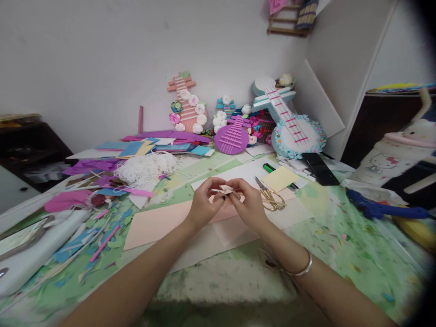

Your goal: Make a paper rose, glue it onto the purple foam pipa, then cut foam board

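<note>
Both my hands meet over the middle of the table, pinching a small folded piece of pale pink paper (224,189) between the fingertips. My left hand (206,202) grips its left side with thumb and fingers. My right hand (248,204) grips the right side, and a silver bangle circles that wrist. Under the hands lie pale pink paper sheets (153,225) on top of white sheets (190,256). Gold-handled scissors (272,200) lie just right of my right hand, partly beside a pale yellow paper square (279,178).
Decorated paper lutes, one pink (189,109), one purple (232,136), one pale blue (296,127), lean at the wall. A heap of white string (146,170) and coloured scraps lies left. A black phone (320,169), a blue glue gun (378,206) and a cup (388,159) stand right.
</note>
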Demonstrator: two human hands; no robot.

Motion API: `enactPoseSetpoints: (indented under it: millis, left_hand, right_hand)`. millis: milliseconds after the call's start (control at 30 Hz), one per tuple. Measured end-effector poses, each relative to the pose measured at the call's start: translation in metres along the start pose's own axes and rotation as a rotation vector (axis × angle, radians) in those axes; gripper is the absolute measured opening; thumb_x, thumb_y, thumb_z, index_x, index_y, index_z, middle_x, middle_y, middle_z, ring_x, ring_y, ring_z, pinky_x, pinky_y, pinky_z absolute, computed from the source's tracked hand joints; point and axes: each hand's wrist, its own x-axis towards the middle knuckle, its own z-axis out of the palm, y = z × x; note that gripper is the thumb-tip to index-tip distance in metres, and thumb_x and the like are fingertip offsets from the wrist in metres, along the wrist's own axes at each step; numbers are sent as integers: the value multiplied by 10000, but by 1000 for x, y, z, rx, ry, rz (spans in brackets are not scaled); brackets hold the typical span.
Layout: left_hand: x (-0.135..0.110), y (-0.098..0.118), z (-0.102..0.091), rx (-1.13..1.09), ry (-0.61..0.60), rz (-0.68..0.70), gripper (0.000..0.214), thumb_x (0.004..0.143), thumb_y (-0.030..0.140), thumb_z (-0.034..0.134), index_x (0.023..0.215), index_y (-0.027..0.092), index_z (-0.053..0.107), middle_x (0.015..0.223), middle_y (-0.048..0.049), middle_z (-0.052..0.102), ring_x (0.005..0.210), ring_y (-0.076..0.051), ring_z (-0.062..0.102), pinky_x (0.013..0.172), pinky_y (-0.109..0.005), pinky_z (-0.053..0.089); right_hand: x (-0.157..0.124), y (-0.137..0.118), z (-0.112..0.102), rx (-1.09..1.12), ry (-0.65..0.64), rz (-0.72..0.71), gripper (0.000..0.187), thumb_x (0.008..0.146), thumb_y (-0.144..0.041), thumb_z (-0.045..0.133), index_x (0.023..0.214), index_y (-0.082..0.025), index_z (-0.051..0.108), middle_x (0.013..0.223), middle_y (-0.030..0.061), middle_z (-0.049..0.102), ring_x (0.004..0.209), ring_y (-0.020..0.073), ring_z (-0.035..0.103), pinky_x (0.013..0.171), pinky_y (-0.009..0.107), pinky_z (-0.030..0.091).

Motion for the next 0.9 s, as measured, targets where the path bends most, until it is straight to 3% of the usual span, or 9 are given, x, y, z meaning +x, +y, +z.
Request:
enactPoseSetpoints:
  millis: [167, 400, 667, 900]
  left_hand:
    - [-2, 2, -2, -47, -4, 40, 259, 710, 140, 552, 960, 171, 610, 964, -52, 613, 936, -200, 606, 813, -321, 498]
    - [2, 8, -6, -95, 42, -11, 180, 720, 117, 560, 857, 168, 665, 894, -30, 663, 890, -174, 628, 812, -283, 503]
    - [9, 12, -15, -118, -55, -48, 153, 658, 115, 612, 783, 158, 688, 808, -30, 678, 805, -176, 642, 780, -311, 527]
    - [10, 14, -17, -29, -109, 31, 120, 693, 132, 637, 789, 161, 702, 810, -41, 674, 802, -173, 637, 789, -323, 520]
  right_hand:
    - [0, 0, 0, -60, 15, -53, 251, 767, -74, 475, 951, -198, 593, 912, 35, 669, 843, 165, 619, 762, 295, 488]
    - [1, 4, -1, -52, 3, -23, 274, 749, -66, 497, 971, -195, 592, 934, 40, 684, 868, 169, 640, 772, 292, 494]
    - [3, 0, -2, -35, -46, 4, 274, 745, -67, 486, 969, -194, 578, 913, 35, 682, 843, 159, 647, 760, 286, 502]
    - [3, -2, -2, -24, -71, -36, 259, 749, -75, 491, 956, -209, 567, 884, 15, 665, 801, 144, 641, 722, 265, 500]
